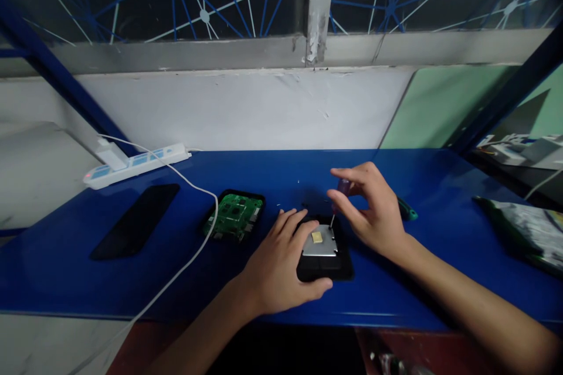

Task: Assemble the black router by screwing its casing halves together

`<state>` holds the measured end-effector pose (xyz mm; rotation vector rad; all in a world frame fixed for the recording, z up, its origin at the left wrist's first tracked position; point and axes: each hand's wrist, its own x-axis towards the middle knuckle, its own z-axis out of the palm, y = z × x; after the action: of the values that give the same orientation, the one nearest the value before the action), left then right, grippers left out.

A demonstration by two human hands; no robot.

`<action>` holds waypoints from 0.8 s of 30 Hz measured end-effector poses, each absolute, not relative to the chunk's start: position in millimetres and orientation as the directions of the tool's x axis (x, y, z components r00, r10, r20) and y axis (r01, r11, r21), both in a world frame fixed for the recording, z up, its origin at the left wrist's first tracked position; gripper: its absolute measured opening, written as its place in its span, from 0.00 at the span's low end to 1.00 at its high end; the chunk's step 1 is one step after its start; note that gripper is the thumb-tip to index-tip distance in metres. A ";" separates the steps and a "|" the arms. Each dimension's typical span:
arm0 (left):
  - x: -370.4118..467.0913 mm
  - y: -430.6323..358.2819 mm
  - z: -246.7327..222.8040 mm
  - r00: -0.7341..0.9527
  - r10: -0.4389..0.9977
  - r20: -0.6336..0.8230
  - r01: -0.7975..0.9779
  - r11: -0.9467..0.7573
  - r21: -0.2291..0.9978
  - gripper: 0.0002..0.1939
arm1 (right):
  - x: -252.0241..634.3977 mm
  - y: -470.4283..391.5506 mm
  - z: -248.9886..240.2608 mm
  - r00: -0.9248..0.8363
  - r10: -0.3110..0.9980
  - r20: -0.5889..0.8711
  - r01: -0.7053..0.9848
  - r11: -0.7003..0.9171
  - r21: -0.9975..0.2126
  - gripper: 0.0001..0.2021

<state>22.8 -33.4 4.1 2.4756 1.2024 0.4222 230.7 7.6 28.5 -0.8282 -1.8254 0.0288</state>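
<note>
My right hand [369, 205] pinches the purple handle of a screwdriver [343, 187] between thumb and fingers. The thin shaft points down, its tip at the upper right corner of a silver metal plate [324, 246]. A small yellowish square pad [316, 237] lies on that plate, which sits in a black casing [345, 266]. Over the casing's left side rests my left hand [285, 263], fingers stretched out and spread, steadying it by touch. Left of this hand a green circuit board [237, 214] lies in a black tray-like shell.
A white power strip [141, 164] with a plugged-in adapter stands at the back left. Its white cable [193, 258] runs across the blue table [281, 164]. A black phone-like slab [136, 222] lies left, a green-handled tool [407, 210] behind my right hand, a shiny bag [523, 234] far right.
</note>
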 end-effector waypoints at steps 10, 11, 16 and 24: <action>22.2 -33.2 4.0 0.586 0.801 0.123 0.691 -0.573 0.441 0.42 | 234.0 7.2 26.3 -0.198 0.606 0.771 0.459 0.752 -0.473 0.22; 22.2 -33.1 3.5 0.584 0.801 0.127 0.691 -0.574 0.440 0.42 | 233.7 8.0 26.5 -0.193 0.586 0.787 0.475 0.758 -0.447 0.22; 21.9 -32.8 1.4 0.583 0.800 0.145 0.686 -0.580 0.440 0.42 | 233.1 8.1 29.8 -0.204 0.503 0.840 0.579 0.754 -0.311 0.17; 22.4 -33.5 5.4 0.581 0.806 0.117 0.691 -0.564 0.451 0.42 | 235.8 5.8 26.4 -0.220 0.612 0.760 0.473 0.748 -0.465 0.23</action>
<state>22.4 -33.5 5.4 2.4569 1.2140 0.4437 235.8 5.8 26.4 -0.8363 -1.8668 0.1604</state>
